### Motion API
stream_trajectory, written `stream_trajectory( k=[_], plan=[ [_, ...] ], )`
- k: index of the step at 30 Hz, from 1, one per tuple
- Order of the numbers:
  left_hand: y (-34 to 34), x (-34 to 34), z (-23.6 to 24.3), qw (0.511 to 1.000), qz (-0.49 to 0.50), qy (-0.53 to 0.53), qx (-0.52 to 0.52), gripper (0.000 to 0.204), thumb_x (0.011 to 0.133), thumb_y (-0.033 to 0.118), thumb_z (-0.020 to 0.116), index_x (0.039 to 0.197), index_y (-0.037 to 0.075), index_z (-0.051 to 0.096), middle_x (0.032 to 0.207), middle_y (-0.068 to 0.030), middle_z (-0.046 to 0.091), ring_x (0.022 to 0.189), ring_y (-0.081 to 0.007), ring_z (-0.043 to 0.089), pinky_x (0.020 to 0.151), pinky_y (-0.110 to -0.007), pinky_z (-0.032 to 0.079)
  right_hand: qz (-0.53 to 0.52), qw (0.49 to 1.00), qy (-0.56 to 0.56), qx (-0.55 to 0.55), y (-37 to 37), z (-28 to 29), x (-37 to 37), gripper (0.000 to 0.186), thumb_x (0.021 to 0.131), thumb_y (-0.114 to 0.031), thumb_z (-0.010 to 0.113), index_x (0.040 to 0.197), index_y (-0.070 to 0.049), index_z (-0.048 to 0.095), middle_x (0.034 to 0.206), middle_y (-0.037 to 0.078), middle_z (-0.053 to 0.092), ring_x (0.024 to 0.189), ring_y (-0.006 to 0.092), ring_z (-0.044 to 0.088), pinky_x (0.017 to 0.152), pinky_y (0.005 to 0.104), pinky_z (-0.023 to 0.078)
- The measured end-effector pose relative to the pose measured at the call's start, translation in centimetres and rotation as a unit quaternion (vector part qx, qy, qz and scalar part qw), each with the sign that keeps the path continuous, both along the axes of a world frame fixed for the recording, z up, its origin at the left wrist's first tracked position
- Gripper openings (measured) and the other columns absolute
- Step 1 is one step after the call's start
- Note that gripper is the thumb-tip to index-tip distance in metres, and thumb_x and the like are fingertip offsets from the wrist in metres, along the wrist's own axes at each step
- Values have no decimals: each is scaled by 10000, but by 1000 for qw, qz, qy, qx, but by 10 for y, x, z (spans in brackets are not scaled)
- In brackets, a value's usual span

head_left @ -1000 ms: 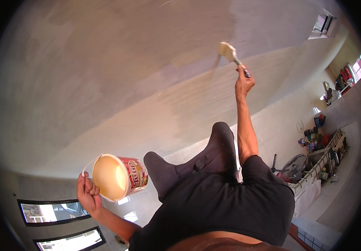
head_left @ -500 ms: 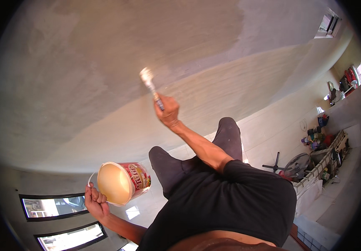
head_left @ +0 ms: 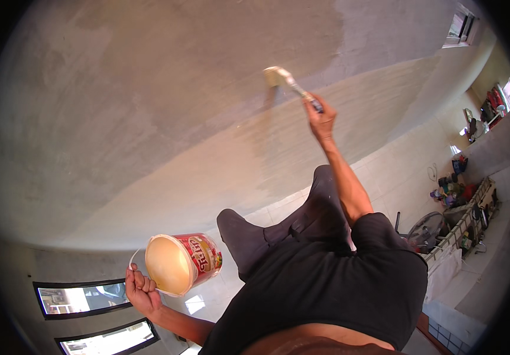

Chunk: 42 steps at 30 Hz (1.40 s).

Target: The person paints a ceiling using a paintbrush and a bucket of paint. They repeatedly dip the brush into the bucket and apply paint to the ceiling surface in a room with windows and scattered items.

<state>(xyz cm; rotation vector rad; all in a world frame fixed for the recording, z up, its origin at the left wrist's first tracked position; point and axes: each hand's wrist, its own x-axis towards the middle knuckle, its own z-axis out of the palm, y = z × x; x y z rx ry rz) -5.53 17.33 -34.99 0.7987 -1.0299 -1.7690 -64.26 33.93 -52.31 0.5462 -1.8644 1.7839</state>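
Brush [head_left: 291, 83], grasped by the right hand [head_left: 322, 120], slants up-left toward the wall [head_left: 166, 83], while the left hand [head_left: 142, 290], lower left and well apart, grips the bucket [head_left: 206, 255] by its handle.

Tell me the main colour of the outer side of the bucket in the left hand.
Mainly red; the bucket's outer side shows best in the head view.

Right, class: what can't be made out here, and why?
All in the head view:
Brush bristles: blurred, strands indistinct.
Brush handle: partly covered by the right hand.
Bucket: underside turned away from the camera.
Lower window: cut off by the lower edge.
Clutter at right: too small to identify.
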Motion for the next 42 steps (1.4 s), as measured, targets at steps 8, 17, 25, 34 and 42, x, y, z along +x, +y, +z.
stream_trajectory(
  k=[8,17,25,34,42],
  plan=[
    [-6,10,-13,1000,-13,21,5,208,1032,169,388,1031,9,521,556,67,235,412,-22,144,376,-223,126,-282,957,-19,-73,56,11,-77,202,859,-206,707,958,-30,707,663,81,642,551,191,557,531,342,437],
    [0,-6,-11,999,37,-4,5,217,1031,174,390,1034,9,530,549,64,248,402,-26,151,369,-226,125,-77,989,118,38,-118,9,119,329,782,-146,729,1081,-25,666,742,135,628,622,322,578,592,414,444],
    [-15,3,-9,1000,11,-18,20,237,1033,197,406,1030,5,545,550,68,250,409,-26,167,380,-225,137,233,964,126,19,-147,55,215,229,768,-109,727,988,-50,700,652,98,627,568,276,596,547,378,458],
    [-18,-19,11,999,-33,-38,19,216,987,150,456,1048,-29,562,568,67,323,446,-24,264,412,-194,215,536,839,-33,88,-57,202,219,204,795,-201,767,884,-21,729,595,7,607,552,62,516,501,255,422],
    [-39,-39,51,962,-248,-112,-36,281,999,129,400,1038,-68,597,615,69,291,496,-20,208,434,-198,168,571,755,225,231,-66,238,282,197,706,-118,727,888,-46,746,725,77,707,621,196,644,612,297,499]
  ],
)
